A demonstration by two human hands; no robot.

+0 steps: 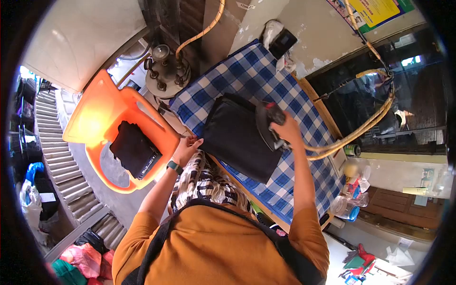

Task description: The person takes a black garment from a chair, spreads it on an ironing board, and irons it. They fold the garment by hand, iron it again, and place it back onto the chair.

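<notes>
A black folded garment (240, 135) lies flat on the blue-and-white checked cloth (228, 71) that covers the table. My right hand (288, 130) is wrapped round the handle of a steam iron (268, 118), which rests on the garment's right part. Two yellowish hoses run from the iron's side off to the right. At the garment's near left corner, my left hand (188, 148) is closed with thumb and fingers together at the edge. The fingertips are small here, but they seem to pinch the cloth.
Left of the table stands an orange plastic chair (102, 104) with a folded black garment (135, 149) on its seat. A round metal boiler top with valves (166, 78) sits beyond it. Hoses (375, 118) hang at the right. Plastic containers (349, 206) stand by the table's right end.
</notes>
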